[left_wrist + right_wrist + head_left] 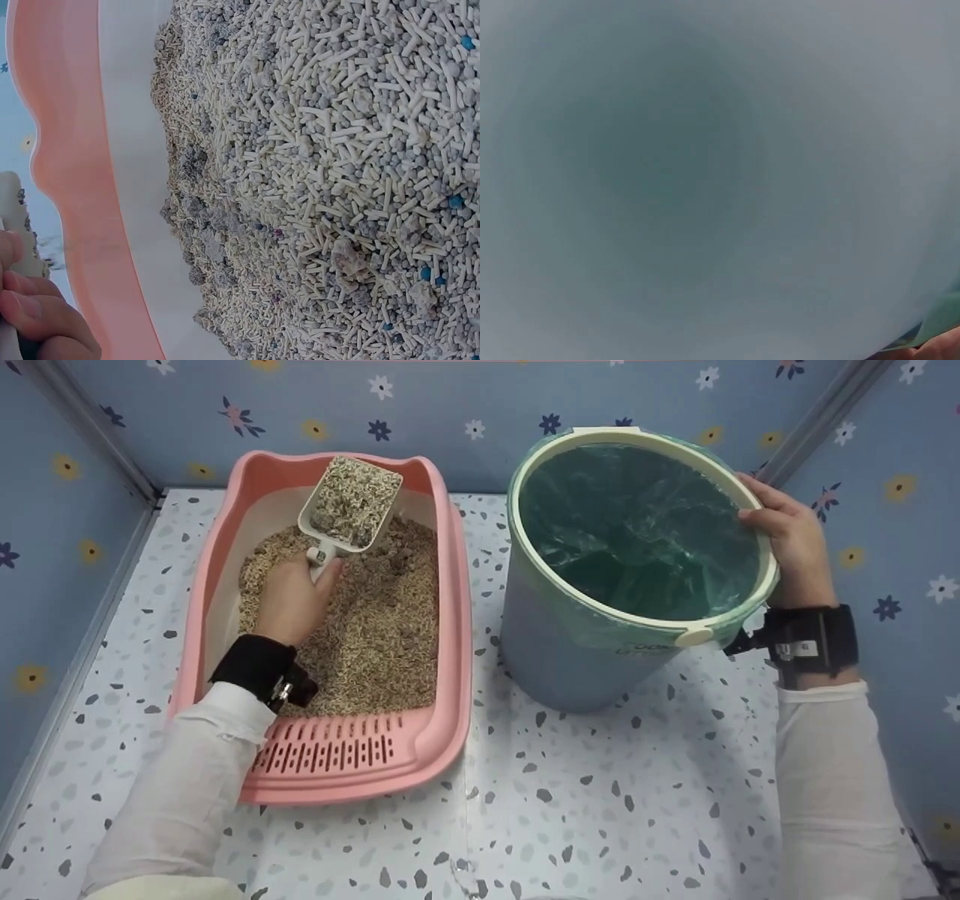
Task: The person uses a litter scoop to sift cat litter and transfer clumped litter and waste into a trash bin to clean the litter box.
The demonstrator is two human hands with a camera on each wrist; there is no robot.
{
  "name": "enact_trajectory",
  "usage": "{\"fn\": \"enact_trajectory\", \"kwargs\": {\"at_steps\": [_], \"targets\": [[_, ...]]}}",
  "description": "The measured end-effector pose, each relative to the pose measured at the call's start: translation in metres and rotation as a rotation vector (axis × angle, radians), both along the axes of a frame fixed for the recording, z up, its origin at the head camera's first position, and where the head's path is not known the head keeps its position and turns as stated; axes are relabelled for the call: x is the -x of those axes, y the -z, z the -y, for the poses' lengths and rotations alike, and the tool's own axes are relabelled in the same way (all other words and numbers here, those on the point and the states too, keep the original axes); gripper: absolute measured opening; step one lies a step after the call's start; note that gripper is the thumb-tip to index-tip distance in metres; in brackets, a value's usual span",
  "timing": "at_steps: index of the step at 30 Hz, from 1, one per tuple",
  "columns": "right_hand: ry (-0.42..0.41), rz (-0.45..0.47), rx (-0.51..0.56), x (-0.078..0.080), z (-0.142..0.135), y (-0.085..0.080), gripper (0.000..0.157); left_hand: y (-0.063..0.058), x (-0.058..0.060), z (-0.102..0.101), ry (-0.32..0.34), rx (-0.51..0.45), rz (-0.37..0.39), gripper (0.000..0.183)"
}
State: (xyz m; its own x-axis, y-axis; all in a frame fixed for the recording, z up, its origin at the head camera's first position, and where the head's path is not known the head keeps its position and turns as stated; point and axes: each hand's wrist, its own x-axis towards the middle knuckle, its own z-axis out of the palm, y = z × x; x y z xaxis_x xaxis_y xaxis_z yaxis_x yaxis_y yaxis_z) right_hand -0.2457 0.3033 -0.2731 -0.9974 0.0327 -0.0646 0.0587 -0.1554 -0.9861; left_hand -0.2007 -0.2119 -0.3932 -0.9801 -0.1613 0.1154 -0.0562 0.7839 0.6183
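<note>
My left hand (296, 600) grips the short handle of a pale litter scoop (324, 552) over the far part of a pink litter box (456, 660). Grey and cream litter (356, 502) fills the scoop. Below, a bed of pellet litter (382, 660) covers the box floor, with grey clumps toward the back. My right hand (799, 540) holds the right side of a trash bin (570, 660), thumb over its cream rim (637, 619). A green plastic bag (622, 540) lines the bin. In the right wrist view the blurred bin side (705, 165) fills nearly everything.
Litter box and bin stand side by side on a white speckled surface (570, 795), a narrow gap between them. Blue flowered panels (465, 397) rise behind and on both sides. The box's near end has a slotted pink ledge (337, 746).
</note>
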Motion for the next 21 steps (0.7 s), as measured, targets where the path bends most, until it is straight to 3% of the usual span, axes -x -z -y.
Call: {"fn": "enact_trajectory", "kwargs": {"at_steps": [5, 12, 21], "targets": [[-0.001, -0.001, 0.012, -0.0001, -0.0005, -0.0002, 0.049, -0.0015, 0.0003, -0.0013, -0.014, -0.026, -0.002, 0.048], [-0.003, -0.045, -0.035, -0.0001, 0.0001, 0.0020, 0.050, -0.0032, 0.0014, -0.0014, -0.038, -0.046, -0.072, 0.045], [-0.009, -0.038, -0.009, -0.0003, 0.0009, 0.0018, 0.049, -0.0045, 0.0013, 0.0006, -0.071, -0.089, -0.111, 0.046]]}}
